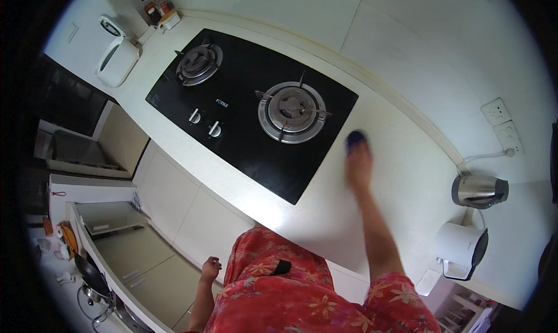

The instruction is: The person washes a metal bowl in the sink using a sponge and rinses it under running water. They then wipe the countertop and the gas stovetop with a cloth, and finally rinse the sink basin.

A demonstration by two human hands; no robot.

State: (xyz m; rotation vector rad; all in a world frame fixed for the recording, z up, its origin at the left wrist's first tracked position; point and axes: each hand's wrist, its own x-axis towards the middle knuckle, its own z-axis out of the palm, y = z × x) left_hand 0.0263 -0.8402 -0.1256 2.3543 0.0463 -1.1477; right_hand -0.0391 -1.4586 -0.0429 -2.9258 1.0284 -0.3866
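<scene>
My right hand [359, 169] presses a dark blue cloth or sponge [356, 137] on the white countertop [405, 158], just right of the hob. Both hand and blue item are blurred, so its exact kind is unclear. Beside them lies a black glass gas hob [248, 137] with two burners. The nearer burner [292, 108] has a metal ring and pan supports; the other burner [199, 62] sits at the far left. Two silver knobs [214, 129] are set along the hob's front part. Holding nothing, my left hand [211, 268] hangs beside my body with loosely bent fingers.
A steel electric kettle [479, 191] and a white jug-like appliance [462, 250] stand at the right, below a wall socket [497, 110]. Far left are a white rice cooker [117, 62] with raised lid and several bottles [154, 8]. Behind me, a wok [91, 274] rests on another counter.
</scene>
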